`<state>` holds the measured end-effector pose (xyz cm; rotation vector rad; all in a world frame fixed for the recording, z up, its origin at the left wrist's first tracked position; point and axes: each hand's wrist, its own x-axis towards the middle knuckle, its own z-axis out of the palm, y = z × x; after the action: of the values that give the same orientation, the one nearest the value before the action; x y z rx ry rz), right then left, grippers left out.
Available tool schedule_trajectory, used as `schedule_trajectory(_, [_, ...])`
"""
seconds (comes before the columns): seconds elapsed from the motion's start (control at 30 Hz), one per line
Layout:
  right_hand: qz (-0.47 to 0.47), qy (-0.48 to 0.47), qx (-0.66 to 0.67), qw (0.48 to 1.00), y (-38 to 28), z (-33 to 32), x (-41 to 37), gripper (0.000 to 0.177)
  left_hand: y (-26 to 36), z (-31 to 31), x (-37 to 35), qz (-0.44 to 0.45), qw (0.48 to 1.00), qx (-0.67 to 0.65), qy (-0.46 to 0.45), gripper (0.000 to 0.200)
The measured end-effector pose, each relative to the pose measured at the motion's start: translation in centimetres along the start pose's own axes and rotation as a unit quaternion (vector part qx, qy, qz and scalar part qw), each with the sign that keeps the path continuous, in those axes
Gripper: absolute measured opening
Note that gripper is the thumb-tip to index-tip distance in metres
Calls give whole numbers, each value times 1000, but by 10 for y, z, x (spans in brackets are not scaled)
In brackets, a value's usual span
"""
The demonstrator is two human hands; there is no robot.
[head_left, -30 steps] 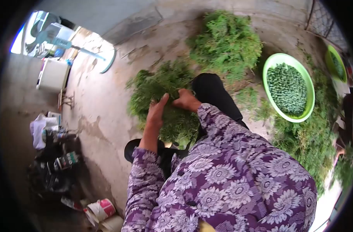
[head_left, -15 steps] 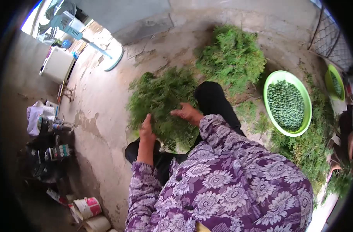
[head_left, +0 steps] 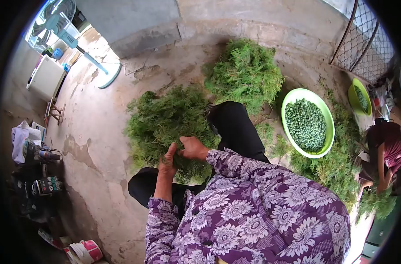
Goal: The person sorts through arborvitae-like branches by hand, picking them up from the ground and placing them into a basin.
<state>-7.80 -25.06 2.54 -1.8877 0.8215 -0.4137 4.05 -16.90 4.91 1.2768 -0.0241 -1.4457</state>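
Observation:
A heap of feathery green sprigs (head_left: 165, 116) lies on the floor between my knees. My left hand (head_left: 168, 160) is at its near edge, fingers curled round the leafy stuff with the thumb pointing up. Close beside it, my right hand (head_left: 193, 148) is closed in a pinch on the same greenery. The sprig between the two hands is partly hidden by the fingers. Behind the heap stands a second, brighter pile of sprigs (head_left: 249, 72). To my right a lime-green basin (head_left: 331, 119) holds many small round green fruits (head_left: 306, 125).
More cut greenery (head_left: 328, 174) covers the floor at right. Another green basin (head_left: 353, 97) stands near the wire-mesh gate (head_left: 363, 48), and a person (head_left: 385, 145) bends over sprigs there. A standing fan (head_left: 92, 61) is at upper left; a striped bucket (head_left: 85, 251) lies lower left.
My hands have come together, and the right one has closed from spread fingers into a pinch. The view has shifted, bringing the person at right further into sight.

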Motion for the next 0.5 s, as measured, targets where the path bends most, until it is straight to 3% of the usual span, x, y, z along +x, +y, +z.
schedule_trajectory(0.17, [-23, -44, 47, 998, 5, 8, -4, 38, -5, 9, 15, -89, 996, 26, 4, 26])
schedule_trajectory(0.27, [-7, -81, -24, 996, 3, 7, -4, 43, -10, -13, 38, -101, 994, -3, -30, 23])
schedule_trajectory(0.33, [-29, -53, 39, 997, 1, 7, -1, 51, 5, -7, 40, -111, 989, 59, 81, 23])
schedule_trajectory(0.37, [-27, -55, 33, 998, 0, 7, 2, 51, 12, -8, 46, -113, 989, 54, 78, 23])
schedule_trajectory(0.43, [-115, 21, 57, 992, -2, 11, 11, 56, 32, -17, 64, -41, 990, -1, 134, 26])
schedule_trajectory(0.5, [-71, 5, 47, 996, -3, 7, 11, 56, 55, -25, 73, 26, 987, -50, 152, 29])
